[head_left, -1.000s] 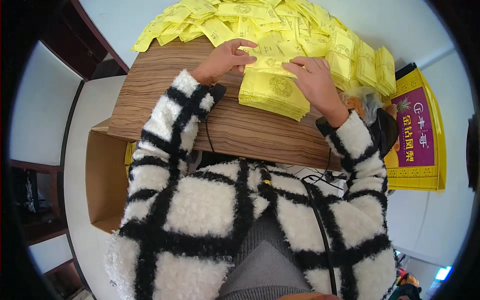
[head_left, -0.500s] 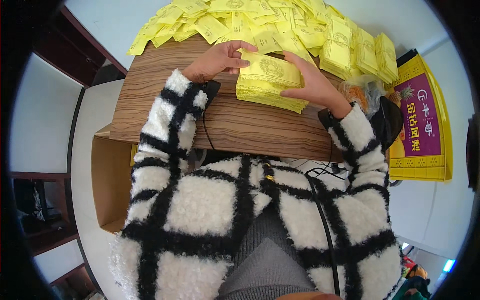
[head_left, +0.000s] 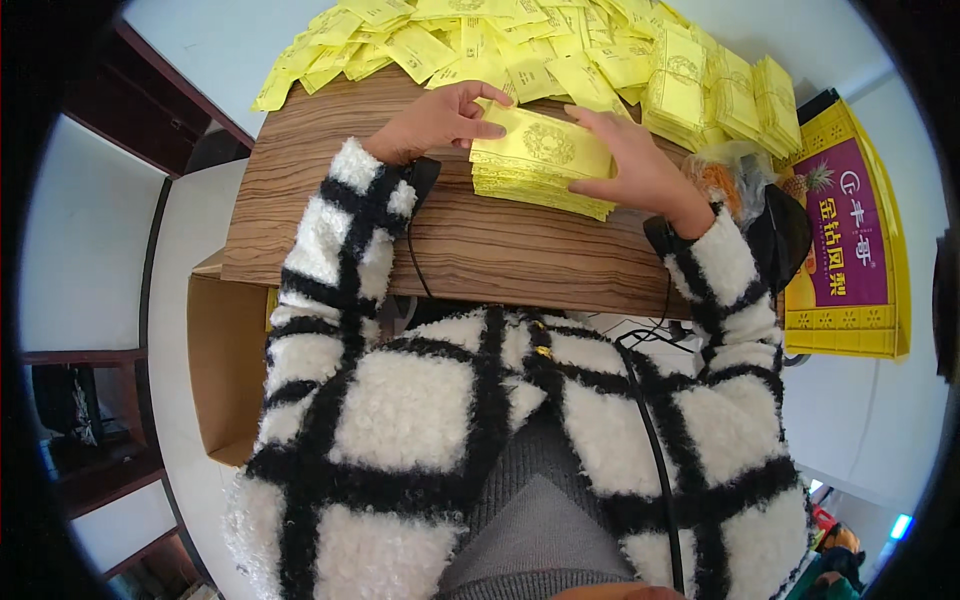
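A thick stack of yellow printed paper packets (head_left: 540, 195) lies near the middle of the wooden table, its uppermost packets slightly askew from those beneath. My left hand (head_left: 445, 122) pinches the stack's upper left corner between thumb and fingers. Around the right side curls my right hand (head_left: 648, 170), with the thumb at the near right edge and the fingers at the far right corner. A round dark ornament shows on the top packet. Beyond both hands spreads a heap of loose yellow packets (head_left: 505, 55).
Several tied bundles of packets (head_left: 678, 85) stand at the far right. Beside them are a clear plastic bag (head_left: 745, 180) with orange contents and a yellow-purple fruit carton (head_left: 840, 235). An open cardboard box (head_left: 225, 370) sits left below the wooden table (head_left: 310, 215). Black cables hang by my sleeves.
The top packets of the stack have slid slightly left and toward me over the lower ones. My right hand has shifted slightly to the right; my left hand stays at the corner.
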